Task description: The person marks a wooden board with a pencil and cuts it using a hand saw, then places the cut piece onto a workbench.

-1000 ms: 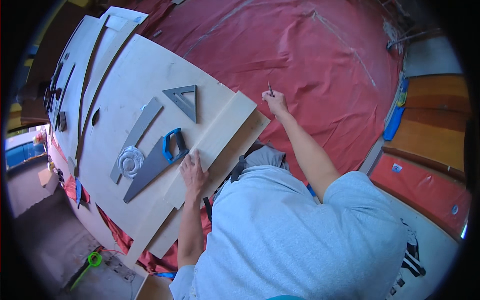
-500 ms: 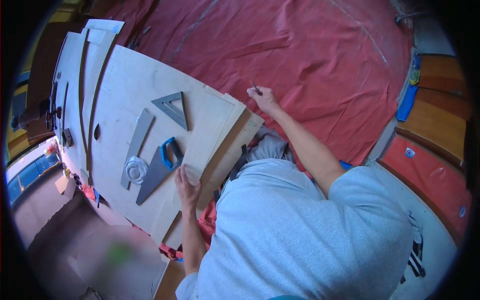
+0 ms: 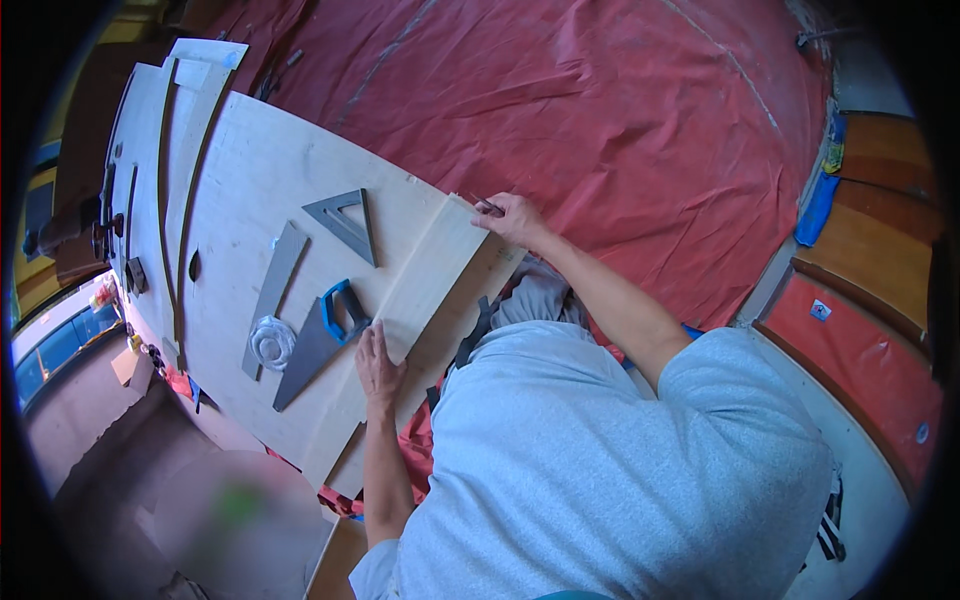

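My left hand [image 3: 380,365] lies with fingers apart on the long pale wooden strip [image 3: 428,285] along the near edge of the large plywood board [image 3: 225,170]. My right hand [image 3: 510,218] grips a thin, dark pencil-like tool [image 3: 486,206] at the strip's far end. Beside my left hand lie a handsaw [image 3: 304,360] with blue-and-black handle [image 3: 350,312] and a roll of whitish material [image 3: 271,342] on a grey strip [image 3: 280,270]. A dark triangular square [image 3: 356,225] lies farther up the board.
Long curved strips [image 3: 190,200] and dark tools [image 3: 112,225] lie on the board's left. A red sheet [image 3: 640,150] covers the area beyond. Orange and red panels [image 3: 860,380] line the right side, with a blue item [image 3: 818,210] near them.
My right hand has moved left and down from over the red sheet to the strip's end, still holding the tool. My left hand stays on the strip; the view has shifted slightly.
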Action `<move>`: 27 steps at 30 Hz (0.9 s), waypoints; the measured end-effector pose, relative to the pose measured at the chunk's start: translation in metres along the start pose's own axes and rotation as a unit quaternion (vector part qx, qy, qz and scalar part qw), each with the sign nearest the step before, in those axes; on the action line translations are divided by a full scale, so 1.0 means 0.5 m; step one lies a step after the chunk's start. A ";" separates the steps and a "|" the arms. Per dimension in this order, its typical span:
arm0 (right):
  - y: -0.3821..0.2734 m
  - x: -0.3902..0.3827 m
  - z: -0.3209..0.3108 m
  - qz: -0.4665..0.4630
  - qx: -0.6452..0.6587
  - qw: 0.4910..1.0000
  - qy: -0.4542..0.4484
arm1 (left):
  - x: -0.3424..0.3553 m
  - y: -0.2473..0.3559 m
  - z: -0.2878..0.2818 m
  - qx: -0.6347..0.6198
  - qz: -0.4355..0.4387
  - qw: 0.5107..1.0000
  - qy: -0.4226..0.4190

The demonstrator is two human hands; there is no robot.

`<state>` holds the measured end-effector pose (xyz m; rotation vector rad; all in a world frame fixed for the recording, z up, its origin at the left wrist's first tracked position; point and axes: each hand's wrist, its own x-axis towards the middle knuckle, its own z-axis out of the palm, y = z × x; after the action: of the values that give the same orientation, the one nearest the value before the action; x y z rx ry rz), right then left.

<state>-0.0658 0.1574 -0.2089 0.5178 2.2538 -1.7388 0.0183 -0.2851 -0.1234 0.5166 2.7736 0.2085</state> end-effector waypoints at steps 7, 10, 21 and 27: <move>0.004 -0.013 0.019 -0.064 -0.019 0.996 0.051 | 0.026 0.016 0.003 0.015 0.008 1.000 -0.015; -0.002 -0.020 0.025 -0.068 -0.040 0.995 0.067 | 0.021 0.025 -0.007 -0.002 -0.002 1.000 -0.019; 0.007 -0.026 0.042 -0.107 -0.066 0.987 0.104 | 0.042 0.037 -0.017 -0.018 -0.018 0.999 -0.022; -0.001 -0.024 0.034 -0.104 -0.049 0.989 0.088 | 0.057 0.040 -0.029 -0.010 -0.025 0.999 -0.041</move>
<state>-0.0552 0.1393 -0.2081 0.4433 2.5848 -1.7257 -0.0052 -0.2571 -0.1137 0.4389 2.6989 0.1994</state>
